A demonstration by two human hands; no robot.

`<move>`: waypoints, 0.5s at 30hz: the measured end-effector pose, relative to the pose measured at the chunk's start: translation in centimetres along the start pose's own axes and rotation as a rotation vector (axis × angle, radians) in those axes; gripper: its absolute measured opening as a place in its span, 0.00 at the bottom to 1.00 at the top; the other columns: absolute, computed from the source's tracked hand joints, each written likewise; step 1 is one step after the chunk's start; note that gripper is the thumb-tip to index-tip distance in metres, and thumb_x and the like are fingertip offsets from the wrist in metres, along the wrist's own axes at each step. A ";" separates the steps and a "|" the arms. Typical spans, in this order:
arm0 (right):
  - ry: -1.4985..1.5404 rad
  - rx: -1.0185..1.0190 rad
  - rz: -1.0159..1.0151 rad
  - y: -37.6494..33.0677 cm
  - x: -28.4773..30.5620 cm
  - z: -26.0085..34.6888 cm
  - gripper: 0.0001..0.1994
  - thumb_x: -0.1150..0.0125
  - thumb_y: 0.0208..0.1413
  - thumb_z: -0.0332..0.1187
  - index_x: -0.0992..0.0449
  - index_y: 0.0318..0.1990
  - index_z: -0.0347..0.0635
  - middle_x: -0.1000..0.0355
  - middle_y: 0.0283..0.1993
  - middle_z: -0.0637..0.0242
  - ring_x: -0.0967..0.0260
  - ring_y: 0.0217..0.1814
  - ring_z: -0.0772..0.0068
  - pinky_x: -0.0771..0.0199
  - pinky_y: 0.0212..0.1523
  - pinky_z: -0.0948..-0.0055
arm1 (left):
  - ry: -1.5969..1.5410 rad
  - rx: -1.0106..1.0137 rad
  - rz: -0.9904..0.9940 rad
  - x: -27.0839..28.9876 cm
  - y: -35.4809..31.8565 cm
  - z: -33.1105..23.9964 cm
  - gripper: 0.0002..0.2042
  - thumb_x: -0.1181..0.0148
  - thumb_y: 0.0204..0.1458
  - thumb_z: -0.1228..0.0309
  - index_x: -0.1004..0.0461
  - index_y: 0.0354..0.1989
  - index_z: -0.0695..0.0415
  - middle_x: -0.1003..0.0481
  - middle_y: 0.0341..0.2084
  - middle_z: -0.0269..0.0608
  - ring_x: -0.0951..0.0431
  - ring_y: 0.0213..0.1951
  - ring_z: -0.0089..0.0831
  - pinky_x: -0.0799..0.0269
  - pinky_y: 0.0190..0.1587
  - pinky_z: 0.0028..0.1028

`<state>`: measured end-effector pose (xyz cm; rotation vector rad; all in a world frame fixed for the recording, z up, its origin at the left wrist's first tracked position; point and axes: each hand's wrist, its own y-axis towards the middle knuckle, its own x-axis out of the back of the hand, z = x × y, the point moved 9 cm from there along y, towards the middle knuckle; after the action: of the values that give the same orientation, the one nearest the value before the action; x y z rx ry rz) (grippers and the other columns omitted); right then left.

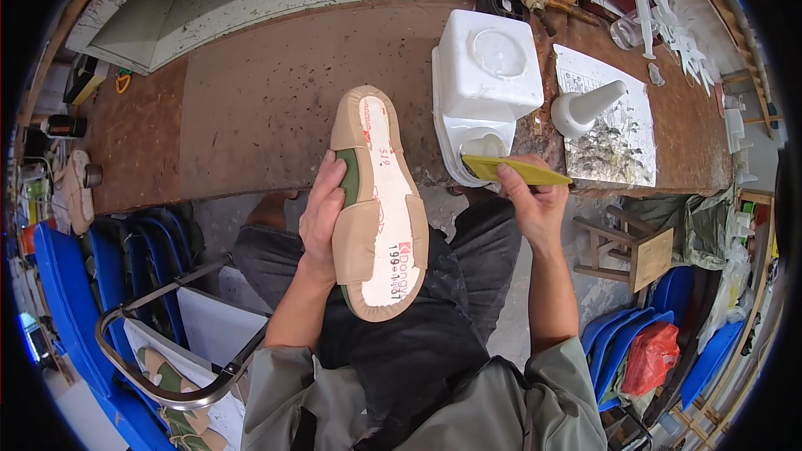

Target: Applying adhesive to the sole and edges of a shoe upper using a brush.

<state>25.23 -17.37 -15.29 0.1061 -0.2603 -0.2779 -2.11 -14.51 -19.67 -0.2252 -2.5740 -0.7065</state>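
My left hand (322, 213) is wrapped around the side of a beige shoe upper (357, 238) with a green patch, holding it sole side up. Its edges are folded in over a white insole board (387, 175) that carries print. Between the fingers of my right hand (535, 200) is a flat yellow-green strip (526, 171), like a spatula or brush handle. The strip's far end reaches over the small cup (484, 144) at the front of a white plastic dispenser (493, 63). Whether that end touches anything inside cannot be made out.
The brown, stained workbench (259, 108) runs across in front of me. A white cone-shaped nozzle (589, 108) stands on a smeared paper sheet (639, 146). Blue bins (63, 301), a metal-framed rack with camouflage shoes (175, 388) and a wooden stool (647, 255) flank me.
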 end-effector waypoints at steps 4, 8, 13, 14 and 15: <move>0.295 -0.187 -0.090 -0.4 0.9 -1.6 0.05 0.40 0.52 0.24 0.24 0.35 0.31 0.30 0.27 0.66 0.36 0.22 0.81 0.39 0.23 0.82 | 0.086 -0.360 -0.177 1.9 0.7 -5.0 0.29 0.33 0.42 0.75 0.43 0.51 0.60 0.32 0.48 0.62 0.31 0.51 0.60 0.28 0.50 0.47; 0.417 -0.207 -0.027 -2.7 1.1 2.4 0.05 0.40 0.51 0.25 0.24 0.34 0.32 0.29 0.23 0.65 0.34 0.21 0.77 0.37 0.21 0.82 | 0.142 -0.474 -0.215 2.4 1.9 -8.7 0.27 0.31 0.41 0.73 0.41 0.47 0.62 0.30 0.45 0.61 0.29 0.48 0.63 0.26 0.46 0.46; 0.349 0.103 0.088 -4.7 -1.4 11.5 0.07 0.40 0.50 0.29 0.25 0.31 0.32 0.28 0.24 0.61 0.35 0.20 0.77 0.39 0.22 0.79 | 0.095 -0.489 -0.187 2.3 1.0 -10.9 0.24 0.41 0.49 0.75 0.45 0.53 0.58 0.36 0.52 0.60 0.36 0.54 0.64 0.36 0.55 0.54; 0.205 0.239 0.167 -4.9 -2.3 13.2 0.10 0.42 0.52 0.33 0.26 0.30 0.32 0.29 0.25 0.57 0.36 0.19 0.78 0.40 0.22 0.79 | 0.109 -0.517 -0.179 2.5 0.9 -11.6 0.24 0.40 0.49 0.75 0.45 0.53 0.58 0.36 0.52 0.60 0.35 0.54 0.64 0.35 0.55 0.54; 0.222 0.239 0.157 -4.7 -2.2 13.4 0.05 0.38 0.47 0.25 0.24 0.30 0.31 0.27 0.23 0.61 0.34 0.22 0.73 0.35 0.26 0.74 | 0.122 -0.545 -0.172 2.7 0.8 -12.4 0.25 0.40 0.49 0.74 0.45 0.53 0.58 0.35 0.51 0.59 0.34 0.53 0.65 0.34 0.54 0.54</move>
<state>18.40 -22.18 -3.55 0.3487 -0.0789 -0.0764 0.53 -20.17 -8.65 -0.1251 -2.2531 -1.4333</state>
